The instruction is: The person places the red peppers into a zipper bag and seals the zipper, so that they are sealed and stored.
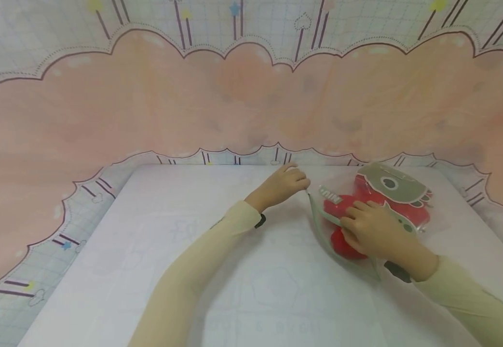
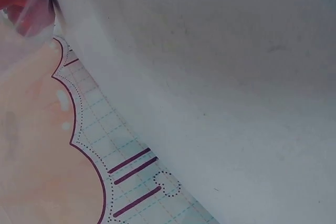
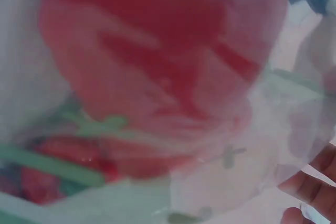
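A clear plastic zip bag (image 1: 320, 219) with a pale green edge lies at the right of the white table. Red things (image 1: 347, 246) show through it; in the right wrist view a big red piece (image 3: 168, 40) and green strips (image 3: 63, 167) appear blurred behind the plastic. My left hand (image 1: 280, 185) pinches the bag's upper left corner at the end of the green edge. Curled over the bag's front, my right hand (image 1: 374, 231) grips the plastic near its opening. Its fingers (image 3: 315, 187) show at the right wrist view's lower right. The left hand is out of the left wrist view.
A grey-green cartoon face (image 1: 392, 183) is printed on the far part of the bag, beside more red contents. The white tabletop (image 1: 234, 270) carries faint markings. Behind it hangs a peach patterned cloth (image 1: 234, 101) with scalloped edges, which also runs along both sides.
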A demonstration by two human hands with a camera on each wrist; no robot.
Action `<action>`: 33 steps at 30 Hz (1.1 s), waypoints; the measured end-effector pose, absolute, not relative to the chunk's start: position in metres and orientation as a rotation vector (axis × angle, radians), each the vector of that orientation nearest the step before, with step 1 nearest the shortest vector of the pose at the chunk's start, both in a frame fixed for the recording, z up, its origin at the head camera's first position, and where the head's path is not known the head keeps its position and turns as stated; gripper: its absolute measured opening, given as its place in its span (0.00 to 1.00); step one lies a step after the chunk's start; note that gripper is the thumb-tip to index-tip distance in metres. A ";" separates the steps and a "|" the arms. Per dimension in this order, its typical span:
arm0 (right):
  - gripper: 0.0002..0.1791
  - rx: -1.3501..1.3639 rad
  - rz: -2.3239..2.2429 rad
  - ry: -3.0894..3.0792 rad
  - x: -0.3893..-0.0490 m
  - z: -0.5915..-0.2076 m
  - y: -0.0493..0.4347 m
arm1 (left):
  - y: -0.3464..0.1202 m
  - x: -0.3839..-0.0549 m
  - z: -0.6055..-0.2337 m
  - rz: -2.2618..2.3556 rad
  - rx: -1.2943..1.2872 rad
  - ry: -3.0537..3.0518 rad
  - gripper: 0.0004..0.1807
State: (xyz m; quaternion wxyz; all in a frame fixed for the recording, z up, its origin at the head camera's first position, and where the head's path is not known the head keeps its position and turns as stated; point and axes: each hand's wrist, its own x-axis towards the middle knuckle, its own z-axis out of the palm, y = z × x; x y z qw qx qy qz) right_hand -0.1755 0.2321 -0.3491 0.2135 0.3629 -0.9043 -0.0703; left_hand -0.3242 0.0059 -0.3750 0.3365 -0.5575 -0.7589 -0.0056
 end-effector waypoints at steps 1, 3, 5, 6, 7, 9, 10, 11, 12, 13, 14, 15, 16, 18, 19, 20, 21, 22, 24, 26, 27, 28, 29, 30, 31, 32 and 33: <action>0.11 1.034 -0.209 -2.503 -0.176 -0.351 0.231 | 0.006 -0.324 -0.376 -0.021 -1.447 -1.979 0.04; 0.10 1.070 -0.225 -2.491 -0.178 -0.354 0.228 | 0.006 -0.324 -0.376 -0.030 -1.434 -1.978 0.04; 0.10 1.083 -0.218 -2.484 -0.179 -0.352 0.226 | 0.007 -0.323 -0.376 -0.040 -1.423 -1.975 0.02; 0.11 1.076 -0.219 -2.484 -0.181 -0.350 0.224 | 0.008 -0.322 -0.375 -0.041 -1.417 -1.974 0.02; 0.11 1.074 -0.217 -2.475 -0.183 -0.348 0.223 | 0.008 -0.322 -0.374 -0.045 -1.413 -1.977 0.01; 0.10 1.063 -0.207 -2.460 -0.187 -0.342 0.221 | 0.009 -0.322 -0.373 -0.048 -1.403 -1.978 0.02; 0.09 1.062 -0.207 -2.444 -0.190 -0.340 0.220 | 0.010 -0.322 -0.373 -0.050 -1.399 -1.980 0.02; 0.09 1.057 -0.207 -2.435 -0.193 -0.338 0.219 | 0.011 -0.322 -0.372 -0.052 -1.396 -1.981 0.03; 0.09 1.054 -0.206 -2.423 -0.197 -0.336 0.218 | 0.011 -0.322 -0.372 -0.054 -1.394 -1.979 0.04; 0.09 1.053 -0.200 -2.412 -0.200 -0.334 0.218 | 0.012 -0.322 -0.371 -0.057 -1.393 -1.978 0.04; 0.09 1.045 -0.193 -2.409 -0.204 -0.333 0.217 | 0.013 -0.321 -0.371 -0.058 -1.390 -1.974 0.04; 0.09 1.038 -0.197 -2.403 -0.207 -0.332 0.216 | 0.013 -0.321 -0.371 -0.061 -1.390 -1.971 0.05; 0.09 1.024 -0.202 -2.402 -0.211 -0.331 0.216 | 0.013 -0.321 -0.371 -0.068 -1.390 -1.968 0.05; 0.09 0.990 -0.208 -2.411 -0.216 -0.328 0.213 | 0.013 -0.320 -0.370 -0.081 -1.387 -1.965 0.05; 0.09 0.971 -0.212 -2.416 -0.218 -0.328 0.212 | 0.013 -0.320 -0.369 -0.087 -1.387 -1.965 0.06; 0.09 0.953 -0.216 -2.426 -0.220 -0.327 0.210 | 0.013 -0.319 -0.369 -0.093 -1.386 -1.963 0.06; 0.10 0.932 -0.227 -2.436 -0.222 -0.327 0.209 | 0.012 -0.319 -0.368 -0.102 -1.386 -1.961 0.06; 0.10 0.914 -0.234 -2.451 -0.224 -0.328 0.207 | 0.012 -0.318 -0.367 -0.107 -1.383 -1.959 0.06; 0.11 0.884 -0.247 -2.481 -0.227 -0.329 0.203 | 0.012 -0.317 -0.365 -0.109 -1.376 -1.958 0.05; 0.12 0.860 -0.264 -2.508 -0.229 -0.330 0.200 | 0.013 -0.317 -0.364 -0.117 -1.368 -1.961 0.05; 0.12 0.850 -0.273 -2.514 -0.230 -0.331 0.199 | 0.013 -0.316 -0.363 -0.126 -1.367 -1.965 0.05; 0.12 0.842 -0.272 -2.518 -0.230 -0.331 0.198 | 0.013 -0.315 -0.363 -0.132 -1.364 -1.971 0.05; 0.12 0.833 -0.264 -2.517 -0.230 -0.332 0.197 | 0.014 -0.315 -0.362 -0.139 -1.364 -1.975 0.05; 0.12 0.824 -0.255 -2.515 -0.231 -0.332 0.195 | 0.014 -0.315 -0.362 -0.146 -1.365 -1.980 0.06; 0.12 0.817 -0.243 -2.514 -0.231 -0.333 0.194 | 0.014 -0.314 -0.361 -0.151 -1.365 -1.982 0.06; 0.11 0.809 -0.232 -2.514 -0.231 -0.333 0.193 | 0.014 -0.314 -0.361 -0.153 -1.365 -1.980 0.06; 0.11 0.802 -0.217 -2.516 -0.231 -0.333 0.192 | 0.014 -0.313 -0.360 -0.154 -1.365 -1.979 0.06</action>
